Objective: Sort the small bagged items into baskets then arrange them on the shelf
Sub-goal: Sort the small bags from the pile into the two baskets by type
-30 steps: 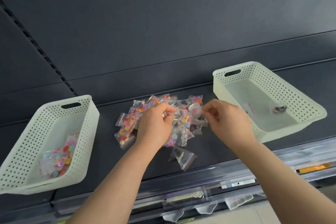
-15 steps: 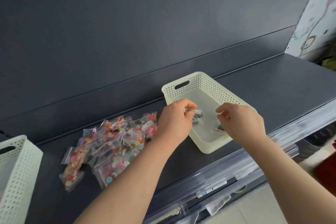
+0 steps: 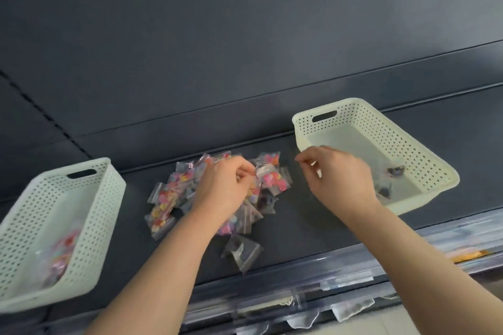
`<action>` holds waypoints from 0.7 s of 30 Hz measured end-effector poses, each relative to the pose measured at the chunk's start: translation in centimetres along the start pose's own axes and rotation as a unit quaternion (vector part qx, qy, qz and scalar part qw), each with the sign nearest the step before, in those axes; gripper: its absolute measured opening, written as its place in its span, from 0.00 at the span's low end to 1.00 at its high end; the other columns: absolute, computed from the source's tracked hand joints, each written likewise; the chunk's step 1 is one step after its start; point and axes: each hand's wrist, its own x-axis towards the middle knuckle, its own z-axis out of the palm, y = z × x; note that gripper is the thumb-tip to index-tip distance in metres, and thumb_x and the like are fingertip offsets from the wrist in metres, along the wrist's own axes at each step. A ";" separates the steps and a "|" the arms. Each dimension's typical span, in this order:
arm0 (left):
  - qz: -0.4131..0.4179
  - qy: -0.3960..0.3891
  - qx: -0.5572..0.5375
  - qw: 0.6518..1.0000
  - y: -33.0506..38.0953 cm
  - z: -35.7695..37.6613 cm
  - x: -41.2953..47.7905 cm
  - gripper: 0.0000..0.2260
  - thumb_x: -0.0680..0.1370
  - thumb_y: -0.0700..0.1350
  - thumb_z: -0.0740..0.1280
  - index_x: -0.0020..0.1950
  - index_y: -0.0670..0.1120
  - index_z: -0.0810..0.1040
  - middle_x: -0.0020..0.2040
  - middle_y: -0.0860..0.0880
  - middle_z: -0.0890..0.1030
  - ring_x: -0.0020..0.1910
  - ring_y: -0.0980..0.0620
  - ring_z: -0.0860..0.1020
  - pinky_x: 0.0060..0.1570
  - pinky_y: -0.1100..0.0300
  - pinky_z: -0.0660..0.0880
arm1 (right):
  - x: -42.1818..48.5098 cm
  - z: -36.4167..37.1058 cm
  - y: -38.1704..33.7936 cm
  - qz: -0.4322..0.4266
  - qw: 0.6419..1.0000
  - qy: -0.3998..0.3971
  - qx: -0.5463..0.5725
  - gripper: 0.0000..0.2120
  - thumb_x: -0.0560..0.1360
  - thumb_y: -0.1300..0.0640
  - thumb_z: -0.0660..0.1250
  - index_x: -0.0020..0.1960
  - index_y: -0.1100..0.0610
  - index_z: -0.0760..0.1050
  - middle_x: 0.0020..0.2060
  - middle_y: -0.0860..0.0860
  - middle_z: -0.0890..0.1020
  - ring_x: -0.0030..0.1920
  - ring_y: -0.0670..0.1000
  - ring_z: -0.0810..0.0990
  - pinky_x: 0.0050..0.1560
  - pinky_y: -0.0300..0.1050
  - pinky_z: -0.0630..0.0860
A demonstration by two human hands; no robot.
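Note:
A pile of small clear bags (image 3: 174,193) with colourful pieces lies mid-shelf. One clear bag with a dark item (image 3: 242,250) sits apart, nearer the front edge. My left hand (image 3: 226,187) is over the pile, fingertips pinching the edge of a bag of pink pieces (image 3: 272,175). My right hand (image 3: 334,177) hovers between the pile and the right basket (image 3: 408,144), fingers curled, with nothing visible in them. The right basket holds two bags with dark items (image 3: 394,171). The left basket (image 3: 89,226) holds colourful bags (image 3: 62,253).
Both cream perforated baskets stand on a dark grey shelf (image 3: 313,226) with a dark back panel. A clear price rail (image 3: 353,269) runs along the front edge, with more stock hanging below it.
Both hands have come back from over the right basket to the pile. A second bag with a dark item now lies in that basket. The view has swung left.

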 end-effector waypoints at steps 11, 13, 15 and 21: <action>0.000 -0.040 0.183 0.982 -7.6 -2.1 -5.1 0.15 0.74 0.52 0.73 0.60 0.57 0.79 0.60 0.57 0.77 0.61 0.54 0.73 0.59 0.58 0.71 | -2.8 6.7 -5.6 -0.075 0.982 -0.175 -0.009 0.05 0.75 0.51 0.66 0.48 0.44 0.79 0.43 0.41 0.82 0.45 0.46 0.80 0.41 0.41 0.76; -0.008 -0.022 0.178 0.984 -8.5 -2.4 -5.2 0.15 0.76 0.49 0.72 0.62 0.56 0.78 0.61 0.56 0.77 0.61 0.54 0.73 0.57 0.59 0.72 | -3.0 7.3 -6.2 -0.081 0.979 -0.186 -0.007 0.05 0.74 0.50 0.67 0.48 0.44 0.79 0.44 0.42 0.81 0.45 0.46 0.79 0.41 0.41 0.76; -0.012 -0.013 0.201 0.979 -9.5 -2.7 -5.4 0.14 0.77 0.47 0.70 0.63 0.55 0.78 0.60 0.55 0.77 0.61 0.53 0.73 0.55 0.59 0.72 | -3.1 7.7 -6.9 -0.083 0.978 -0.193 -0.007 0.07 0.72 0.46 0.69 0.49 0.43 0.78 0.45 0.43 0.80 0.46 0.46 0.79 0.40 0.40 0.75; -0.028 0.019 0.221 0.975 -10.7 -3.2 -5.5 0.11 0.78 0.47 0.68 0.60 0.54 0.79 0.61 0.56 0.78 0.64 0.53 0.72 0.57 0.57 0.74 | -3.2 8.2 -7.5 -0.065 0.978 -0.199 -0.011 0.13 0.70 0.43 0.71 0.53 0.44 0.78 0.45 0.43 0.77 0.44 0.46 0.76 0.39 0.40 0.73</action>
